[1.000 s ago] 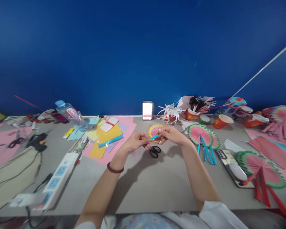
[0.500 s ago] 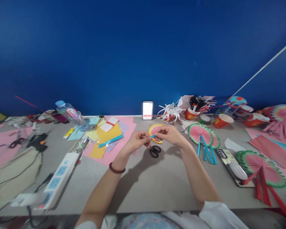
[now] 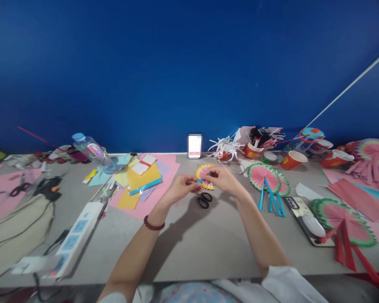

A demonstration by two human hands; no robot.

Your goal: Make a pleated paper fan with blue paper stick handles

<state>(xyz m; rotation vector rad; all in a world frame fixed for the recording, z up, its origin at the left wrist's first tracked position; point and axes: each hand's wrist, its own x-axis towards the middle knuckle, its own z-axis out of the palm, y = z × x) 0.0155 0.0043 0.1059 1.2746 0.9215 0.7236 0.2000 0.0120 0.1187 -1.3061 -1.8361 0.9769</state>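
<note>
Between my hands is a small blue paper strip [image 3: 200, 181], pinched at one end by my left hand [image 3: 185, 185] and at the other by my right hand [image 3: 219, 178]. Just behind them a yellow and pink pleated paper fan [image 3: 204, 170] lies on the table, partly covered by my right hand. Black-handled scissors [image 3: 204, 200] rest just below my fingers, their blades hidden. To the right are round pink and green pleated fans [image 3: 262, 176] with blue strips hanging from them.
Coloured paper sheets [image 3: 145, 179], a bottle [image 3: 93, 151] and a power strip [image 3: 78, 235] are at the left. At the right are a phone [image 3: 298, 214], a white mouse [image 3: 313, 226], a red-stripped fan [image 3: 344, 219] and paper cups [image 3: 293, 160].
My right hand has shifted slightly and its fingers have moved along the blue strip. The whole view has moved a little; my left hand stays pinched in nearly the same place.
</note>
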